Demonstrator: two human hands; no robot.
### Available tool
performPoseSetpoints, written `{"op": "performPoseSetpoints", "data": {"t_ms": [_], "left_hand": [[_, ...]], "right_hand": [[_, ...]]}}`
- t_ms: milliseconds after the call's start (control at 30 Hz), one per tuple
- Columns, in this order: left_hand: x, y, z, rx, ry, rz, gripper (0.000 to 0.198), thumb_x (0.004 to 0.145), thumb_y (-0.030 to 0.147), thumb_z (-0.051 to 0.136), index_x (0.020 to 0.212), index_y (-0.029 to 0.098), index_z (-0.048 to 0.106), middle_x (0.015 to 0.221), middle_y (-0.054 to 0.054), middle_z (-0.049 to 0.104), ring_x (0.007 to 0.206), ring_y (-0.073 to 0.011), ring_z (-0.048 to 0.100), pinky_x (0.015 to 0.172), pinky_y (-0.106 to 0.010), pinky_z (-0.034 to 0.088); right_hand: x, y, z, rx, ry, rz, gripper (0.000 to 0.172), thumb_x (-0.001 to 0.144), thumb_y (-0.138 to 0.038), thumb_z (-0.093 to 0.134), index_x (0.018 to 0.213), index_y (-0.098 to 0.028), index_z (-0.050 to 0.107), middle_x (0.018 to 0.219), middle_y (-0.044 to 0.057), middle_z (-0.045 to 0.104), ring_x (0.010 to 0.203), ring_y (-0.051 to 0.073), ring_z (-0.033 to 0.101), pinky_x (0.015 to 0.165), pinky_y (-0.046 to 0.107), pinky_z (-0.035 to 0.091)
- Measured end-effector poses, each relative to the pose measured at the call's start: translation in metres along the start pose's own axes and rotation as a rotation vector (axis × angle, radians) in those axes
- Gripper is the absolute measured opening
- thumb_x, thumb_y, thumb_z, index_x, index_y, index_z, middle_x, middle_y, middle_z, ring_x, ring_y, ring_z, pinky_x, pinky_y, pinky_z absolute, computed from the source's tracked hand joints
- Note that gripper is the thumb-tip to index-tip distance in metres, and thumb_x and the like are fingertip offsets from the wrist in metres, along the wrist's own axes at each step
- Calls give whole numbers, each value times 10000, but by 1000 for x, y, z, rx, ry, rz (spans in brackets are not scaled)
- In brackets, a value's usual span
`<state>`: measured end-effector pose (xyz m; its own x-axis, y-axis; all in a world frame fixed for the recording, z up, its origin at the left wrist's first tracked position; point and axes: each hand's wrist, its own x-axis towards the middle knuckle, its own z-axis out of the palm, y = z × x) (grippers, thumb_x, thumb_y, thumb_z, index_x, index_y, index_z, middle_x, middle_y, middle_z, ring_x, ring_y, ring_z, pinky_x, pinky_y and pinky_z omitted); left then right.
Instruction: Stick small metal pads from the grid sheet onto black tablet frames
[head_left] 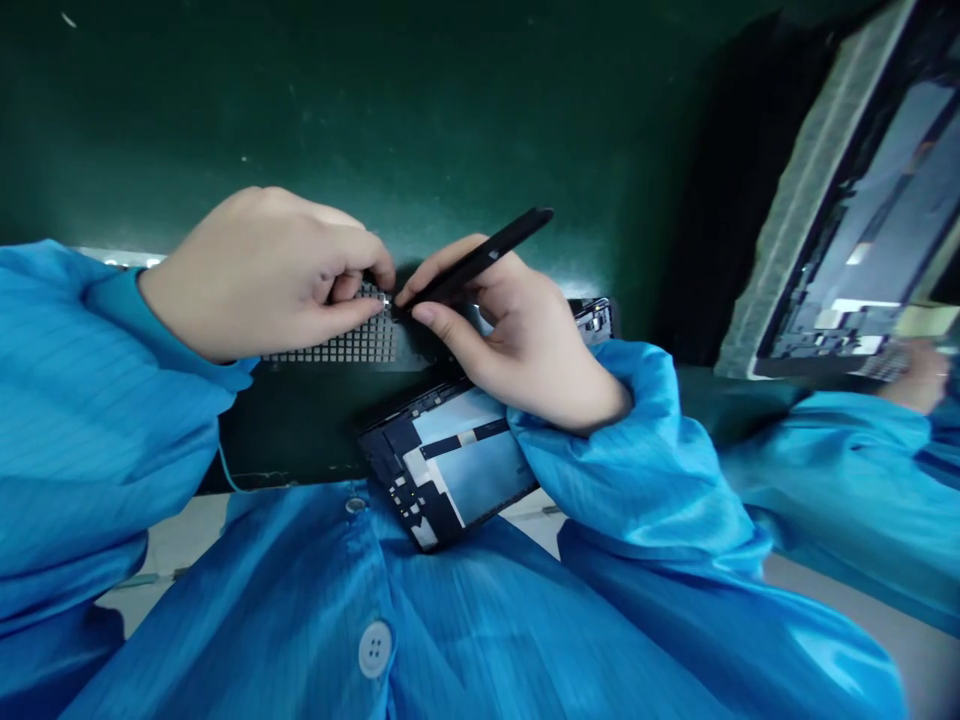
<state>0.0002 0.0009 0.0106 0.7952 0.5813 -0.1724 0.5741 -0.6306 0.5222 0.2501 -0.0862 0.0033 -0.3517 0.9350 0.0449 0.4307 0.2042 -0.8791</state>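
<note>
My left hand (277,270) is closed in a pinch over a sheet of small grey squares (337,345). Something tiny and bright shows at its fingertips, too small to name. My right hand (517,330) grips a slim black pen-like tool (487,250), its rear end pointing up and right. The tool's tip is hidden by the fingers, which nearly meet those of my left hand. Below my right hand an opened phone (450,460) lies tilted at the table's near edge, inner parts facing up. Part of another opened device (596,320) shows behind my right wrist.
The work surface is a dark green table (375,100). At the right stands a foam-edged tray (795,190) holding opened devices. A co-worker's hand (919,375) and blue sleeve (847,470) reach in there.
</note>
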Motion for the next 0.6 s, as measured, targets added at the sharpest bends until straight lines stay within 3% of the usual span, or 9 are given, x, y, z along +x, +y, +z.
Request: {"op": "performPoseSetpoints", "data": {"t_ms": [100, 200, 300, 400, 500, 600], "left_hand": [[2, -2, -3, -3, -11, 11, 450, 1023, 538, 473, 1179, 291, 815, 869, -32, 768, 719, -185, 624, 693, -347, 411], [0, 6, -9, -18, -28, 14, 451, 1049, 518, 465, 1195, 258, 804, 910, -47, 766, 763, -193, 632, 739, -357, 449], [-11, 34, -8, 61, -24, -76, 525, 1109, 575, 399, 1187, 216, 773, 949, -73, 743, 761, -208, 620, 703, -364, 429], [-30, 74, 6, 186, -39, -148, 723, 1112, 742, 285, 1227, 189, 736, 1056, -135, 724, 769, -253, 634, 627, -380, 417], [-44, 107, 29, 262, -46, -62, 735, 1036, 808, 502, 1272, 146, 716, 1205, -216, 705, 1029, -388, 721, 692, -440, 566], [-47, 120, 45, 324, -36, -13, 754, 910, 685, 821, 1323, 69, 685, 1295, -266, 689, 1192, -450, 716, 816, -493, 660]], "right_hand": [[5, 2, -2, 73, 12, 31, 255, 1080, -558, 757, 1100, -304, 758, 1099, 46, 850, 1016, 260, 830, 972, 469, 735], [-10, 2, -16, 298, 152, 126, 379, 983, -654, 854, 1073, -299, 756, 999, 17, 849, 856, 224, 826, 827, 424, 747], [-61, -6, -35, 448, 455, 208, 259, 975, -502, 904, 1047, -279, 794, 937, -3, 854, 776, 174, 798, 701, 320, 693], [-132, -14, -42, 345, 735, 242, 143, 966, -348, 911, 1034, -258, 822, 883, 0, 848, 739, 155, 767, 625, 265, 622], [-189, -16, -33, 205, 804, 335, 120, 1006, -331, 875, 1088, -269, 812, 937, 20, 847, 819, 178, 781, 708, 300, 648], [-216, -11, -19, 211, 774, 388, 84, 1068, -306, 804, 1145, -291, 777, 1035, 28, 825, 979, 189, 798, 843, 329, 669]]}}
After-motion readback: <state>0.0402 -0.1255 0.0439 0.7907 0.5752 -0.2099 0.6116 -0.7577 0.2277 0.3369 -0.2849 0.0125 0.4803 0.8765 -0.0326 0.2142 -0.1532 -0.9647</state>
